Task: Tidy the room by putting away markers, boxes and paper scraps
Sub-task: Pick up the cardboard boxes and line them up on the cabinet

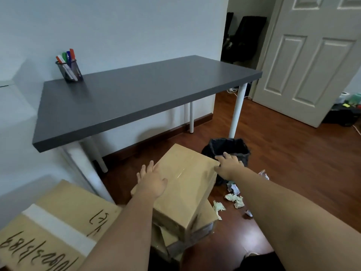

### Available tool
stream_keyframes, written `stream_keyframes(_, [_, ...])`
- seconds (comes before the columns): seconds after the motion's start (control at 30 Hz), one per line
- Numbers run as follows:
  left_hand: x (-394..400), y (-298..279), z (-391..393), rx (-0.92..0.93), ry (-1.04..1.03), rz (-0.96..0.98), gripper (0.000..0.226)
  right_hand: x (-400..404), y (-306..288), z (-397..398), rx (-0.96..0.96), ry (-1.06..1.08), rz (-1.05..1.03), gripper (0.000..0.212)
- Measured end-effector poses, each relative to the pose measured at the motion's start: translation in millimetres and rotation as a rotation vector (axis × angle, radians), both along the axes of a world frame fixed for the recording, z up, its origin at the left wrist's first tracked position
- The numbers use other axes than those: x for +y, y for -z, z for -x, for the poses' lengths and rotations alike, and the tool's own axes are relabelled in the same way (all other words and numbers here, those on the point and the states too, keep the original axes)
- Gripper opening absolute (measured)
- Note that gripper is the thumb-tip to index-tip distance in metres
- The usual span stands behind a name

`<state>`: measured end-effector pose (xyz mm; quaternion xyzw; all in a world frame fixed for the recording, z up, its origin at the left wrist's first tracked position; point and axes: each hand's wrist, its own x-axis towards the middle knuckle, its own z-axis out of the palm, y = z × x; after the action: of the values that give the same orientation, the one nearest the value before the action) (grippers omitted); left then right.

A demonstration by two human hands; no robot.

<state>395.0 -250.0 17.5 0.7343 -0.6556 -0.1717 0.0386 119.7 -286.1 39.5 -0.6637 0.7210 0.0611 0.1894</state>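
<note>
A taped brown cardboard box (187,184) rests on top of another box (203,227) on the floor. My left hand (151,182) lies flat against its left side, fingers spread. My right hand (228,165) presses on its far right corner, fingers apart. Both palms touch the box from opposite sides. Crumpled paper scraps (234,198) lie on the floor to the right of the box. Coloured markers (67,57) stand in a mesh cup (70,72) at the desk's back left corner.
A grey desk (136,94) with white legs stands against the wall. A black-lined bin (227,148) sits beyond the box by a desk leg. A larger box with handwriting (48,227) lies at lower left. A white door (308,61) is at right.
</note>
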Motion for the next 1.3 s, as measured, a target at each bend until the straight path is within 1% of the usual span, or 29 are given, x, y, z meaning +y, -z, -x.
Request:
stream_keyframes(0.1, [14.4, 16.4, -25.4, 0.021, -0.129, -0.129, 0.069, 20.5, 36.3, -14.5, -0.082, -0.028, -0.068, 0.061])
stream_keyframes(0.17, [20.5, 24.1, -38.8, 0.049, -0.155, -0.174, 0.073, 32.5, 59.2, -25.8, -0.168, 0.001, -0.084, 0.069])
stream_keyframes(0.2, [23.1, 25.2, -42.5, 0.071, -0.164, -0.185, 0.076, 36.4, 69.9, -31.0, -0.256, 0.051, -0.082, 0.076])
stream_keyframes(0.27, [26.0, 25.6, -45.4, 0.146, -0.211, -0.192, 0.086, 46.3, 83.6, -42.0, -0.546, 0.199, -0.079, 0.094])
stream_keyframes(0.33, [27.4, 25.1, -44.4, 0.257, -0.291, -0.2, 0.101, 55.4, 95.5, -56.3, -0.854, 0.407, -0.068, 0.111])
stream_keyframes(0.37, [28.1, 25.3, -43.4, 0.303, -0.327, -0.202, 0.106, 60.9, 99.8, -64.4, -0.951, 0.532, -0.073, 0.113])
stream_keyframes(0.4, [29.7, 25.8, -42.4, 0.334, -0.355, -0.217, 0.107, 65.1, 104.8, -70.3, -1.029, 0.642, -0.063, 0.111])
stream_keyframes(0.43, [32.9, 25.9, -40.7, 0.348, -0.364, -0.238, 0.104, 66.3, 108.0, -73.5, -1.084, 0.728, -0.036, 0.103])
stream_keyframes(0.5, [44.3, 26.3, -34.3, 0.342, -0.357, -0.289, 0.096, 60.2, 107.1, -70.8, -1.139, 0.781, 0.028, 0.082])
stream_keyframes(0.57, [56.6, 30.3, -26.2, 0.373, -0.382, -0.296, 0.094, 52.2, 98.9, -61.2, -1.143, 0.727, -0.006, 0.068])
stream_keyframes(0.6, [62.1, 31.6, -22.0, 0.419, -0.402, -0.29, 0.094, 47.7, 94.3, -55.6, -1.138, 0.683, -0.041, 0.063])
stream_keyframes(0.7, [73.1, 31.6, -8.9, 0.632, -0.457, -0.306, 0.094, 39.1, 71.9, -40.4, -1.123, 0.565, -0.109, 0.05])
stream_keyframes(0.77, [77.7, 22.9, -2.6, 0.713, -0.504, -0.331, 0.101, 37.0, 50.6, -32.2, -1.127, 0.489, -0.133, 0.043])
stream_keyframes(0.83, [80.7, 7.6, 3.2, 0.758, -0.538, -0.334, 0.116, 33.6, 27.6, -26.2, -1.151, 0.437, -0.133, 0.048])
stream_keyframes(0.87, [80.1, 0.3, 4.6, 0.748, -0.541, -0.311, 0.122, 31.3, 15.9, -23.5, -1.163, 0.417, -0.13, 0.056])
stream_keyframes(0.9, [79.8, -9.8, 5.5, 0.735, -0.536, -0.281, 0.123, 30.0, 4.0, -21.2, -1.171, 0.394, -0.128, 0.066])
stream_keyframes(0.93, [79.1, -20.0, 5.8, 0.728, -0.533, -0.241, 0.12, 28.6, -7.1, -18.9, -1.182, 0.371, -0.128, 0.075])
stream_keyframes(0.97, [80.0, -32.2, 4.7, 0.731, -0.53, -0.19, 0.114, 29.1, -18.9, -17.1, -1.195, 0.343, -0.136, 0.077])
stream_keyframes(1.07, [91.8, -74.9, -4.7, 0.78, -0.529, -0.066, 0.104, 38.3, -56.6, -16.4, -1.266, 0.231, -0.172, 0.06])
stream_keyframes(1.13, [107.1, -103.5, -14.3, 0.794, -0.527, 0.009, 0.096, 51.4, -80.4, -21.0, -1.335, 0.19, -0.197, 0.065])
stream_keyframes(1.17, [117.0, -116.9, -18.2, 0.798, -0.522, 0.051, 0.087, 59.5, -92.3, -24.1, -1.383, 0.176, -0.209, 0.062])
stream_keyframes(1.23, [138.4, -142.0, -22.3, 0.813, -0.514, 0.142, 0.067, 78.9, -117.7, -30.5, -1.486, 0.155, -0.219, 0.038])
stream_keyframes(1.27, [150.5, -153.9, -23.1, 0.819, -0.511, 0.187, 0.06, 88.2, -128.4, -32.6, -1.514, 0.145, -0.217, 0.034])
stream_keyframes(1.3, [162.4, -164.5, -24.4, 0.837, -0.515, 0.23, 0.056, 97.6, -139.1, -33.7, -1.527, 0.116, -0.206, 0.041])
